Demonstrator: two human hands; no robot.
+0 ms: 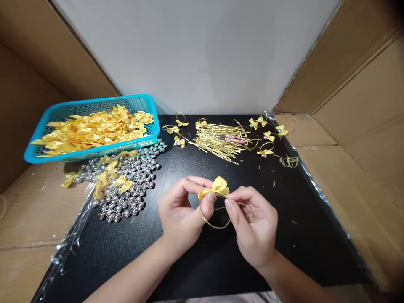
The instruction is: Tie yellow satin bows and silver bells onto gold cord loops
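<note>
My left hand (pixel 181 212) pinches a small yellow satin bow (pixel 215 187) between thumb and fingers, just above the black mat (pixel 221 248). A thin gold cord loop (pixel 212 221) hangs below the bow. My right hand (pixel 252 221) is closed on the cord's end beside the bow, fingertips almost touching the left hand's. Both hands hover at the middle front of the mat.
A turquoise basket (pixel 94 145) heaped with yellow bows sits at the back left. Silver bells (pixel 132 185) lie piled beside it with a few loose bows. Cut gold cords (pixel 221 141) and several finished bows (pixel 271 136) lie at the back. Cardboard walls (pixel 356 126) enclose both sides.
</note>
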